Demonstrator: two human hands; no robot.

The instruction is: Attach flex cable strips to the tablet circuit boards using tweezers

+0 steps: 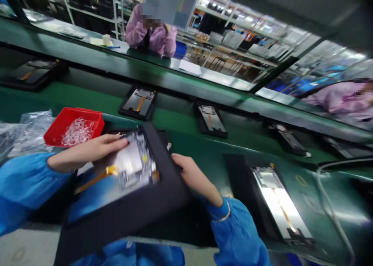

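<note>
The person's left hand (87, 153) is open and lies flat, with straight fingers, on the top of a display panel (132, 165). The right hand (194, 176) is bent at the fingers and grips the panel's black edge. The panel is in the air over the belt, tilted, and held between both hands. Its back shows shiny metal parts, a pale rectangular plate and a thin orange flex cable (97, 179). A wide, matte black frame (125, 219) goes around it. Both arms wear loose, shiny blue sleeves (26, 184) with gathered cuffs.

Just beside the left hand is a red plastic tray (74, 126) with slanted walls, full of small curly white strips. Further left lies a heap of crinkled clear plastic bags (32, 132). On the green conveyor belt (175, 138) there are other flat panels in black frames, such as one (138, 103) ahead and one (271, 200) at right. Across the belt sits a co-worker (151, 33) in a pink smock.
</note>
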